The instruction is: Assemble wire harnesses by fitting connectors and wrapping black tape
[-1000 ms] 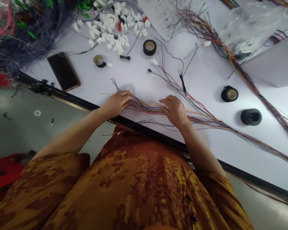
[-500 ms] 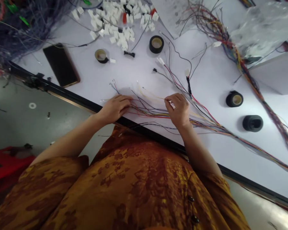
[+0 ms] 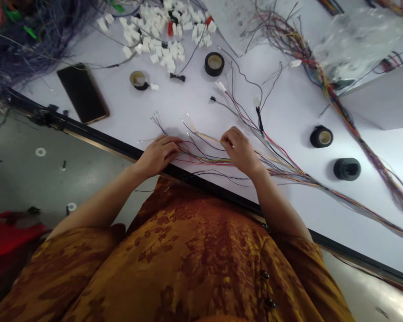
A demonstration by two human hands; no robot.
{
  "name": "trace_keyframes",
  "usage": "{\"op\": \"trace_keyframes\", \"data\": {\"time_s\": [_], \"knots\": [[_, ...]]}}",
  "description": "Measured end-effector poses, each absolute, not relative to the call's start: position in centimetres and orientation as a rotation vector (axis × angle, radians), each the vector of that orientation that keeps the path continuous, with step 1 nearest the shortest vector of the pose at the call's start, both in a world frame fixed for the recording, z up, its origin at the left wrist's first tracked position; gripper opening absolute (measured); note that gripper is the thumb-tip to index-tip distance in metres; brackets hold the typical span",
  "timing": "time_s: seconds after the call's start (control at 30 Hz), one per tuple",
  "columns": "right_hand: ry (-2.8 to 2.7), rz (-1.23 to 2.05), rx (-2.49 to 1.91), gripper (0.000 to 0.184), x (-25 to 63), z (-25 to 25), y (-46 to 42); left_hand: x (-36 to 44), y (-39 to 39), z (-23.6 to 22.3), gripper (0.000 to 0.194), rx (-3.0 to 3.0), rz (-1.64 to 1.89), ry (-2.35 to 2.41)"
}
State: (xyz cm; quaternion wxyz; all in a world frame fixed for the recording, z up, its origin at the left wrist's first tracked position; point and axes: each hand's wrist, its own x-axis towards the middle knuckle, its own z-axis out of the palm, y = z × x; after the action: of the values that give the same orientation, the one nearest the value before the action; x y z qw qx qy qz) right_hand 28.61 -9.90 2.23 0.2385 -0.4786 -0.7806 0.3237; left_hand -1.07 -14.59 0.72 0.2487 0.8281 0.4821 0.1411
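Since the last look, the right hand (image 3: 240, 151) has slid a bit toward the left one, and the fingertips (image 3: 224, 142) are now pinched together on a thin yellow wire (image 3: 206, 136), or at least that's how it looks. The left hand (image 3: 157, 156) sits in about the same spot, fingers curled over the wire bundle (image 3: 201, 156) and pressing it down on the white table (image 3: 289, 112). Can't tell how hard it's gripping, though.

The bundle is a loose spread of thin red, yellow, blue and black wires, lying right between the hands. The stripped ends fan out past the left hand, and the long run trails off to the right along the black table edge (image 3: 87, 136).

Around that there's a lot going on. A phone (image 3: 83, 93) lies face up at the upper left, and a big pile of white connectors (image 3: 164, 40) sits at the top. Two rolls of black tape (image 3: 214, 64) (image 3: 321, 136) are out, plus a smaller, nearly used-up roll (image 3: 139, 80) and a dark rubbery ring (image 3: 347, 169). A clear plastic bag (image 3: 362, 40) is at the upper right, tangled up with more wiring. The person's patterned orange top (image 3: 201, 264) fills the bottom of the view.
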Motion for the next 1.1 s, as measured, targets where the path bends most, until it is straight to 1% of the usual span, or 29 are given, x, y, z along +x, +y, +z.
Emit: {"op": "trace_keyframes", "data": {"time_s": [0.13, 0.2, 0.27, 0.33, 0.4, 0.43, 0.53, 0.67, 0.77, 0.83, 0.9, 0.97, 1.03, 1.07, 1.1], "knots": [[-1.830, 1.091, -1.262, 0.009, 31.2, 3.7, -9.2, 0.7, -14.4, 4.0, 0.019, 2.343, 0.235, 1.335], [-1.684, 1.188, -1.238, 0.011, 32.0, 4.5, -9.0, 3.9, -13.7, 5.3, 0.021, 2.385, 0.303, 1.292], [-1.546, 1.243, -1.202, 0.017, 32.7, 5.6, -8.8, 8.3, -12.7, 5.5, 0.027, 2.396, 0.431, 1.209], [-1.427, 1.254, -1.161, 0.022, 33.7, 7.0, -8.6, 13.0, -12.1, 4.2, 0.041, 2.400, 0.486, 1.141], [-1.336, 1.212, -1.133, 0.025, 35.2, 8.8, -8.5, 16.6, -12.0, 2.1, 0.052, 2.402, 0.478, 1.115], [-1.313, 1.168, -1.140, 0.025, 36.2, 9.8, -8.4, 17.7, -12.2, 1.0, 0.049, 2.416, 0.472, 1.112], [-1.306, 0.936, -1.232, 0.028, 39.5, 13.0, -8.4, 18.2, -12.7, -1.4, 0.025, 2.526, 0.437, 0.949], [-1.283, 0.605, -1.308, 0.029, 43.0, 16.4, -7.5, 16.0, -12.5, -2.2, 0.025, 2.595, 0.425, 0.638], [-1.282, 0.572, -1.241, 0.023, 42.9, 17.3, -6.1, 15.3, -12.0, -2.2, 0.024, 2.589, 0.438, 0.529], [-1.331, 0.705, -1.163, 0.021, 41.1, 16.6, -5.1, 15.4, -11.8, -2.2, 0.024, 2.584, 0.440, 0.488], [-1.436, 0.935, -1.146, 0.028, 38.1, 14.6, -4.6, 15.7, -11.9, -2.0, 0.024, 2.589, 0.428, 0.471], [-1.603, 1.226, -1.188, 0.034, 34.6, 11.6, -4.7, 15.8, -12.1, -1.7, 0.022, 2.615, 0.390, 0.460], [-1.842, 1.468, -1.232, 0.032, 31.3, 8.0, -4.8, 15.4, -12.3, -1.5, 0.019, 2.661, 0.342, 0.476], [-1.940, 1.484, -1.258, 0.030, 30.0, 6.1, -4.7, 14.9, -12.3, -1.4, 0.020, 2.688, 0.332, 0.498], [-1.992, 1.422, -1.298, 0.027, 29.0, 4.3, -4.3, 14.3, -12.2, -1.4, 0.021, 2.717, 0.324, 0.537]]}}
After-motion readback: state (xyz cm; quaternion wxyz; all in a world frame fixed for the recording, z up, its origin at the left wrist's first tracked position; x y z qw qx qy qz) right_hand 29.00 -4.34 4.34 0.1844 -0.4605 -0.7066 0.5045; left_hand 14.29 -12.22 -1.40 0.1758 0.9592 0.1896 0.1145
